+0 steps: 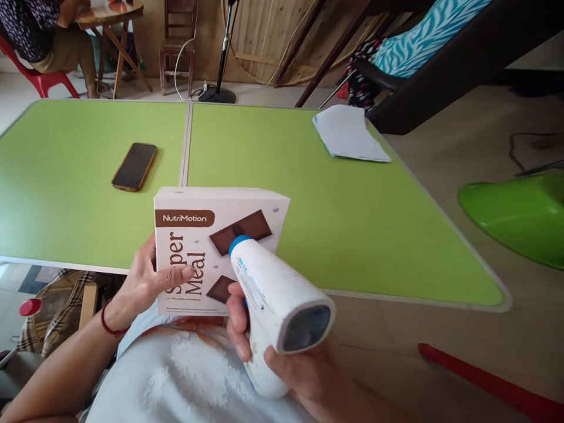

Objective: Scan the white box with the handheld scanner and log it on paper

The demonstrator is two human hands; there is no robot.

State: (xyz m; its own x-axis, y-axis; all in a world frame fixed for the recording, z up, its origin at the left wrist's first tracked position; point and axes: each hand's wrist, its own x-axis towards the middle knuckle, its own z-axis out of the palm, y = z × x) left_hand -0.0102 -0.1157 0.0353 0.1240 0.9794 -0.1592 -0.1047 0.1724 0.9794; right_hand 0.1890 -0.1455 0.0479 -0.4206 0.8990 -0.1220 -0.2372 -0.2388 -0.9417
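My left hand (152, 276) grips the left side of a white box (259, 205) printed "NutriMotion" and "Super Meal", its thumb lying across the front face. The box stands upright at the near edge of the green table. In my right hand (299, 367) is a white infrared thermometer (273, 288) with a blue ring at its front end. My fingers wrap round its handle. Its nose points at the box's front and overlaps the printed chocolate bars; I cannot tell whether it touches. A dark screen on its rear end faces me.
On the green table (247, 147) lie a phone (134, 167) at the left and a stack of papers (350, 134) at the far right. A green chair (520, 217) stands to the right. Behind, a person (48, 47) sits by a round wooden table (108, 14).
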